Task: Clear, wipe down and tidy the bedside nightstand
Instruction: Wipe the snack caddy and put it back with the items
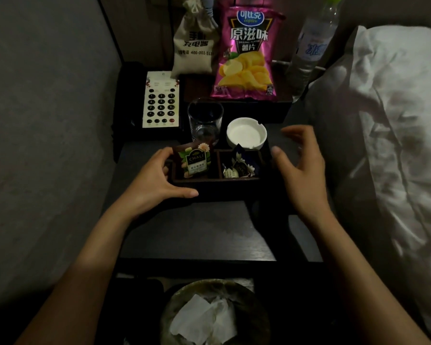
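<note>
The dark nightstand (pixel 197 232) carries a dark wooden two-compartment tray (pixel 217 181). A green tea packet (pixel 194 161) stands in its left compartment and dark packets (pixel 239 165) lie in the right one. My left hand (pixel 157 180) grips the tray's left end, fingers on the side wall and thumb along the front edge. My right hand (pixel 301 165) hovers just off the tray's right end with fingers spread, holding nothing. Behind the tray stand an empty glass (pixel 204 120) and a white ashtray (pixel 246 135).
At the back are a phone keypad (pixel 161 100), a cloth pouch (pixel 197 41), a pink chips bag (pixel 249 58) and a water bottle (pixel 309 46). A bin with crumpled tissues (pixel 209 317) sits below the nightstand. White bedding (pixel 383 120) lies close on the right, a wall on the left.
</note>
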Available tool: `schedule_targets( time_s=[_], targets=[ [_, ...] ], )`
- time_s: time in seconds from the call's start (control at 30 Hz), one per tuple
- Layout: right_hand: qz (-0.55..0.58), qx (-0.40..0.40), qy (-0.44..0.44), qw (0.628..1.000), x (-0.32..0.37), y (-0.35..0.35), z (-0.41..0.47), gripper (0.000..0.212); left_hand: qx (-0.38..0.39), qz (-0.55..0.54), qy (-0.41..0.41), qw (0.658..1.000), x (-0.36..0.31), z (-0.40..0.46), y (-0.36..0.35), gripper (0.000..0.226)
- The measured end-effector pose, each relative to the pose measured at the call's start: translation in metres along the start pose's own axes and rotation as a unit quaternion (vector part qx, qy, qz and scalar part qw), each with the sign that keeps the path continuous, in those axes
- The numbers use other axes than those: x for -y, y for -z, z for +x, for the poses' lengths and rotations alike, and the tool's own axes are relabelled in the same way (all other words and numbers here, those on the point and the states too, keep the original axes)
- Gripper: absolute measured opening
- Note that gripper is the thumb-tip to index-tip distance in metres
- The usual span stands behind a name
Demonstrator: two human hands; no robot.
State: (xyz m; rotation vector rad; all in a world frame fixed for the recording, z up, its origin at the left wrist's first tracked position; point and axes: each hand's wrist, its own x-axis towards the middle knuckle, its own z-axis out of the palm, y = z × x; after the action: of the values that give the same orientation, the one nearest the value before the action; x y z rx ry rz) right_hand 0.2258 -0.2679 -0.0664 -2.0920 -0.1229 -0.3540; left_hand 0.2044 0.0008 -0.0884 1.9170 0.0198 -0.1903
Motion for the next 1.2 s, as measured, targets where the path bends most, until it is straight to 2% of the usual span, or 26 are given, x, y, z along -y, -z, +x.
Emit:
schedule_targets(
  time_s=[0.07,0.13,0.2,0.27,0.37,0.43,0.5,0.63,0.7,0.83,0.93,1.0,1.07,1.2],
  targets=[
    [-0.008,0.029,0.063,0.998,0.009,-0.004,-0.005,0.019,0.003,0.01,0.0,1.0,0.001,0.001,-0.001,0.084],
    [-0.063,0.062,0.112,0.99,0.014,-0.009,-0.01,0.013,0.0,0.028,-0.004,1.0,0.002,0.001,0.0,0.083],
    [-0.153,0.094,0.139,0.974,0.014,-0.013,-0.013,0.02,-0.002,0.038,-0.011,0.999,0.002,0.001,0.0,0.085],
    [-0.215,0.128,0.135,0.959,0.012,-0.017,-0.016,0.029,0.004,0.039,-0.02,0.999,0.002,0.0,0.0,0.087],
    [-0.221,0.163,0.107,0.956,0.011,-0.019,-0.018,0.022,0.017,0.042,-0.015,0.999,0.001,-0.001,0.001,0.098],
    [-0.18,0.151,0.098,0.967,0.011,-0.018,-0.016,0.014,0.008,0.034,-0.007,0.999,-0.001,-0.002,0.0,0.102],
    [-0.131,0.136,0.087,0.978,0.013,-0.016,-0.013,0.013,-0.018,0.003,-0.019,1.0,-0.004,-0.002,-0.001,0.097],
    [-0.048,0.108,0.098,0.988,0.015,-0.012,-0.009,0.024,-0.068,-0.02,-0.063,0.995,-0.009,-0.003,-0.005,0.083],
    [0.028,0.087,0.099,0.991,0.017,-0.008,-0.007,0.029,-0.085,-0.001,-0.079,0.993,-0.012,-0.005,-0.008,0.081],
    [0.136,0.061,0.054,0.987,0.016,-0.002,-0.001,0.032,-0.174,0.054,-0.187,0.965,-0.023,-0.006,-0.018,0.063],
    [0.22,0.082,0.014,0.972,0.017,-0.002,-0.001,0.033,-0.219,0.065,-0.246,0.942,-0.034,-0.009,-0.028,0.049],
    [0.266,0.107,0.004,0.958,0.02,-0.005,-0.003,0.035,-0.212,0.07,-0.272,0.936,-0.041,-0.011,-0.036,0.047],
    [0.286,0.127,0.005,0.95,0.023,-0.008,-0.005,0.039,-0.171,0.043,-0.272,0.946,-0.045,-0.011,-0.044,0.05],
    [0.314,0.143,0.005,0.939,0.026,-0.011,-0.008,0.058,-0.062,-0.065,-0.183,0.979,-0.046,-0.011,-0.059,0.058]
  ],
)
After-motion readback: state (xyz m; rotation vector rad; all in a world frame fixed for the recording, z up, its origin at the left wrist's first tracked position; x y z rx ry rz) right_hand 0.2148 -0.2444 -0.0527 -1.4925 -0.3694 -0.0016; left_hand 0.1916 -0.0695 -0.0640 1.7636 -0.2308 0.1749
